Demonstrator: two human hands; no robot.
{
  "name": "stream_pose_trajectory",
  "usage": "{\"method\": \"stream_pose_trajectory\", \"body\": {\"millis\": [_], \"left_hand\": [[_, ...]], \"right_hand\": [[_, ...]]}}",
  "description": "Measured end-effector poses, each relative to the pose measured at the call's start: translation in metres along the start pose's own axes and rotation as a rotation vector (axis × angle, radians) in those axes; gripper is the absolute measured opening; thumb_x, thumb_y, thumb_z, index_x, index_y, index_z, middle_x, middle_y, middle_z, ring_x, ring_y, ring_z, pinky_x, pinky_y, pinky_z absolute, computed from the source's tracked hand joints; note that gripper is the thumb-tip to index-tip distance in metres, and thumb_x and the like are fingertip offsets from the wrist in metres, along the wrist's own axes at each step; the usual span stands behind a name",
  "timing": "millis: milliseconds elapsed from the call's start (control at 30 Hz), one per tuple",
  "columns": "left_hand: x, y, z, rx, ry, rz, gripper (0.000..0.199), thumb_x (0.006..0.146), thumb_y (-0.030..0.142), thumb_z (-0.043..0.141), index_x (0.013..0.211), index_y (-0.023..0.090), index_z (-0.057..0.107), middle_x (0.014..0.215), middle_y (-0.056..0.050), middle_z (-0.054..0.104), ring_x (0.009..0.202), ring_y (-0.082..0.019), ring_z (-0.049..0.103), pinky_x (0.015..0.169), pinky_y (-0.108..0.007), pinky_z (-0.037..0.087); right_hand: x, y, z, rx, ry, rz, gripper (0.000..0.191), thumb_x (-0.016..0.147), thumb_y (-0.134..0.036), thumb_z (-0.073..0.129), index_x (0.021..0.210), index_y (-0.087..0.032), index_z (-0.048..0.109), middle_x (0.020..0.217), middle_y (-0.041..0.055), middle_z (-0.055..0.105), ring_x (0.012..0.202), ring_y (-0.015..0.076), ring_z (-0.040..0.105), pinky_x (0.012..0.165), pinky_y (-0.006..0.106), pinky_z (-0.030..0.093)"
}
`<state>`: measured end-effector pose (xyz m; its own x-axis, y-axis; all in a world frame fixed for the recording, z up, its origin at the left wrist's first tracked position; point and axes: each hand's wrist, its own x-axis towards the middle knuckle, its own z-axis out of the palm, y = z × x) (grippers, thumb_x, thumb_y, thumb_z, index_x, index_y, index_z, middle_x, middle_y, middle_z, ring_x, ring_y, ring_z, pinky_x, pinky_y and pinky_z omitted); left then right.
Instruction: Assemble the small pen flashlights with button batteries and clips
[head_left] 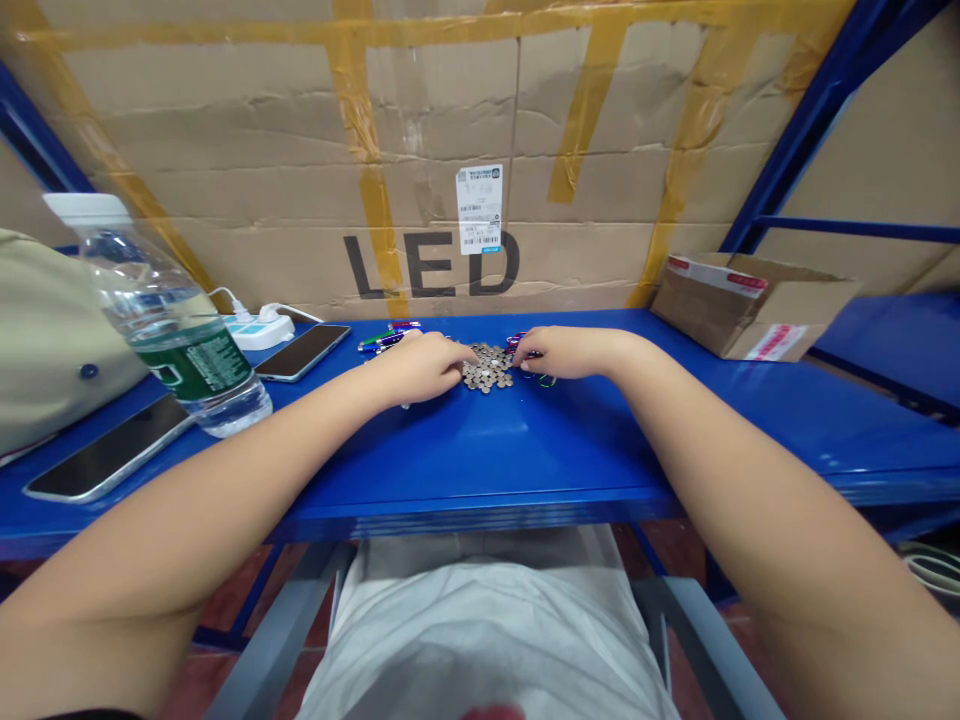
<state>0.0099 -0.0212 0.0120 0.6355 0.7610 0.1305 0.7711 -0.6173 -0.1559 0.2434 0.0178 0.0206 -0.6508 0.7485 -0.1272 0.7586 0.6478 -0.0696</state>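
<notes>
Small silvery round pieces that look like coins lie in a loose pile on the blue shelf. At the pile's left edge is my left hand, its index finger stretched onto the pieces and its thumb apart. My right hand reaches in from the other side, fingers bent and tips down at the right edge; I see nothing held in either hand. Several colourful pens lie behind my left hand. Purple items, partly hidden, are behind my right fingers, and a small green loop lies below them.
On the left stand a water bottle, two phones and a white power strip. An open cardboard box sits at the right. A large taped carton closes off the back.
</notes>
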Motion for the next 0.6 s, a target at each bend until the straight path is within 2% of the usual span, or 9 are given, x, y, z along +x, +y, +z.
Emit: {"method": "stream_pose_trajectory", "body": {"millis": [233,400,600], "left_hand": [[0.000,-0.001,0.001,-0.003,0.004,-0.005,0.039,0.084,0.022,0.043,0.115,0.028,0.066,0.113,-0.001,0.071,0.100,-0.021,0.063,0.082,-0.031,0.046],[0.000,-0.002,0.002,-0.024,0.012,-0.015,0.037,0.084,0.021,0.044,0.112,0.027,0.067,0.109,-0.001,0.072,0.100,-0.021,0.063,0.087,-0.031,0.045],[0.002,-0.003,0.005,-0.003,0.009,0.029,0.038,0.085,0.022,0.044,0.116,0.027,0.066,0.114,-0.004,0.066,0.106,-0.021,0.059,0.092,-0.032,0.043]], "right_hand": [[0.002,0.005,0.002,-0.023,0.003,0.032,0.031,0.089,-0.027,0.046,0.109,-0.026,0.071,0.120,0.0046,0.067,0.104,0.0238,0.063,0.089,0.032,0.048],[0.001,-0.001,0.001,-0.027,0.035,0.016,0.036,0.090,-0.023,0.046,0.118,-0.023,0.067,0.128,0.0062,0.063,0.112,0.0246,0.060,0.094,0.033,0.046],[-0.001,-0.011,-0.001,-0.024,0.018,-0.021,0.032,0.089,-0.022,0.047,0.113,-0.026,0.069,0.122,0.0044,0.066,0.111,0.0232,0.060,0.094,0.031,0.045]]}}
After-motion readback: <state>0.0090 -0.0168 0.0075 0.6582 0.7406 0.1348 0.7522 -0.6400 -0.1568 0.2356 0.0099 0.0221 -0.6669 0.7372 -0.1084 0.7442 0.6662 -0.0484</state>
